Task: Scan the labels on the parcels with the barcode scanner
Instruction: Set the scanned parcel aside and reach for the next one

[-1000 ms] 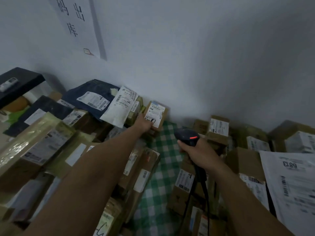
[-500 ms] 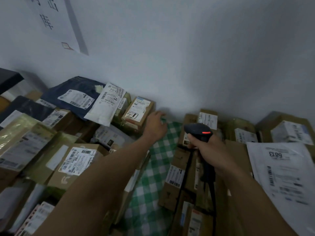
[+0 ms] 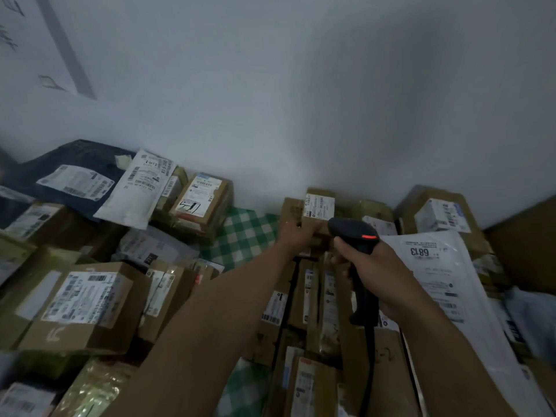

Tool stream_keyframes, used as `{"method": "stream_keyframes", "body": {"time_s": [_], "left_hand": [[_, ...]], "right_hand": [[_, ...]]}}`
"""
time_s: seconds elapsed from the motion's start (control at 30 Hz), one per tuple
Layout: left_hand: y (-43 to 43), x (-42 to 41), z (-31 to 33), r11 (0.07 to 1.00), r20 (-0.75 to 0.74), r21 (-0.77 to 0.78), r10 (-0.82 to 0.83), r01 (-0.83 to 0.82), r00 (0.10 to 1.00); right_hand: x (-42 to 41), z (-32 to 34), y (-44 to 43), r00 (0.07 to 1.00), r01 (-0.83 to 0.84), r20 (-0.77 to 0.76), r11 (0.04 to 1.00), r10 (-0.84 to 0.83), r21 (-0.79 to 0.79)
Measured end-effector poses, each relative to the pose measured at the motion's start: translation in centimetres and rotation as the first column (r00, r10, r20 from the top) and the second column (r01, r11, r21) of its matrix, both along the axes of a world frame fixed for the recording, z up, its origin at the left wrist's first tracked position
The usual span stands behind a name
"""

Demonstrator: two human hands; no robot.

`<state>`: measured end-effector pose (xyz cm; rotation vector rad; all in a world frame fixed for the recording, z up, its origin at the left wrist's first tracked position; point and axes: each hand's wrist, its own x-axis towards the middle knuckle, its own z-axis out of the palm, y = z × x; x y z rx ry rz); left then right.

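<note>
My right hand grips the handle of a black barcode scanner with a red light on its head; its cable hangs down toward me. My left hand reaches across to a small brown cardboard parcel against the wall and holds its near edge. That parcel carries a white label facing up. The scanner head sits just right of this parcel, below its label.
Labelled parcels are heaped on both sides of a green checked cloth: a brown box and a white mailer at left, a large white bag marked 6813 at right. A white wall closes the back.
My left hand left the box at the left pile and crossed right over the checked cloth to the small parcel by the wall. The view swung right; the scanner stayed in my right hand.
</note>
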<state>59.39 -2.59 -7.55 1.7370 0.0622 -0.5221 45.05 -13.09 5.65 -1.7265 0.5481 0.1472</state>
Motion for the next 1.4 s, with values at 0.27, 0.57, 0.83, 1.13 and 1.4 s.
{"method": "stream_keyframes", "body": {"time_s": [0.27, 0.57, 0.83, 1.13, 1.4], "left_hand": [[3.4, -2.5, 0.4, 0.979, -0.072, -0.163, 0.115, -0.126, 0.991], [10.8, -6.7, 5.6, 0.963, 0.075, -0.194, 0.203, -0.185, 0.976], [16.2, -6.6, 11.3, 0.924, 0.507, 0.38, -0.173, -0.039, 0.844], [18.7, -6.8, 13.5, 0.778, 0.455, 0.627, -0.383, 0.016, 0.804], [18.8, -6.9, 13.1, 0.771, 0.439, 0.636, -0.384, 0.021, 0.812]], "right_hand": [[-0.9, 0.9, 0.5, 1.0, 0.006, 0.006, 1.0, -0.006, 0.02], [-2.9, 3.2, 3.5, 0.998, -0.06, 0.03, 0.998, 0.061, -0.023], [-5.5, 6.5, 6.0, 0.96, -0.242, 0.088, 0.944, 0.267, -0.223], [-7.7, 7.8, 8.1, 0.943, -0.259, 0.127, 0.917, 0.309, -0.305], [-8.1, 8.2, 8.0, 0.924, -0.321, 0.108, 0.895, 0.368, -0.31]]}}
